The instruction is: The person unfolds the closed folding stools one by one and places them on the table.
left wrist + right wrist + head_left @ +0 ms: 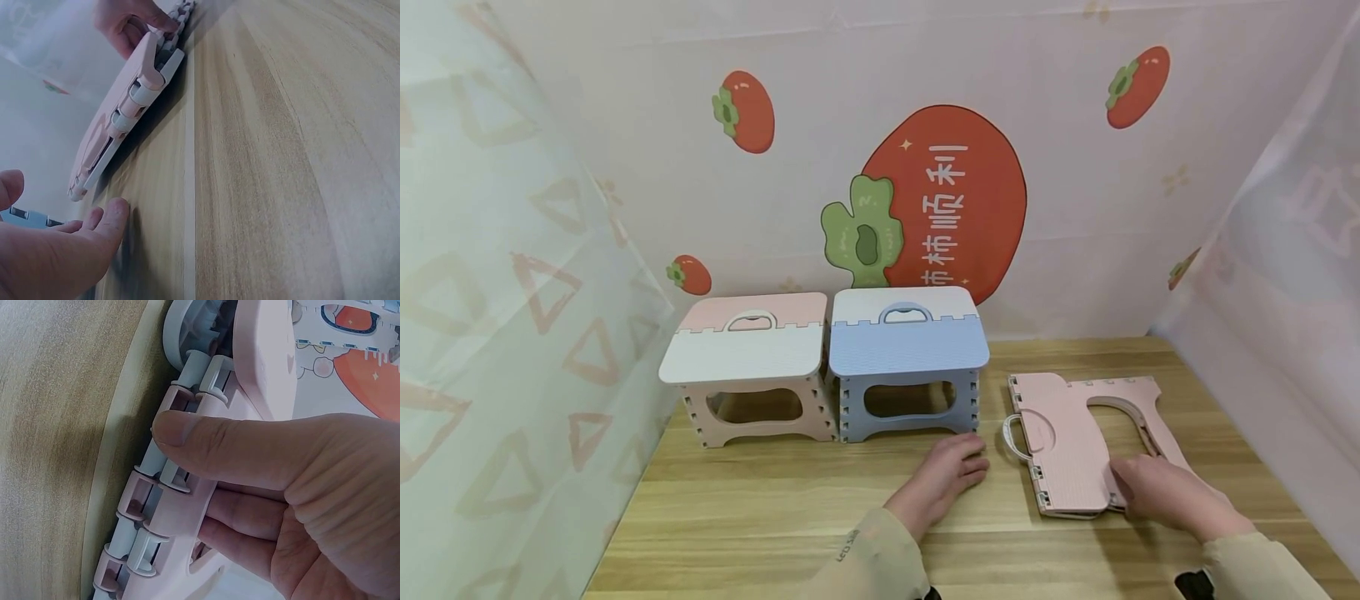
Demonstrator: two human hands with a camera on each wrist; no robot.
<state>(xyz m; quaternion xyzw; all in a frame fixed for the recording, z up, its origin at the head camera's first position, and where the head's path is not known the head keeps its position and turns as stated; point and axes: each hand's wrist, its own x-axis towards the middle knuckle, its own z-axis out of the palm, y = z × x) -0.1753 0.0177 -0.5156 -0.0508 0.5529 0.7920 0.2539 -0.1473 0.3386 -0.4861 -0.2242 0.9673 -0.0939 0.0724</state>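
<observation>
A pink folding stool (pixel 1071 442) lies folded nearly flat on the wooden table, its white carry handle (pixel 1017 437) pointing left. My right hand (pixel 1176 492) grips its near edge beside the leg opening. In the right wrist view the thumb lies over the hinged edge (pixel 144 494), with the other fingers curled underneath. My left hand (pixel 942 479) hovers at or just over the table left of this stool, holding nothing, its fingers loosely extended in the left wrist view. Whether it touches the wood I cannot tell.
Behind the left hand stands an unfolded blue stool (pixel 910 346) with a white and blue top. Left of it, close by, is an unfolded pink and white stool (pixel 745 354). A persimmon-printed backdrop (pixel 1067 250) rises along the back and sides of the table (pixel 737 508).
</observation>
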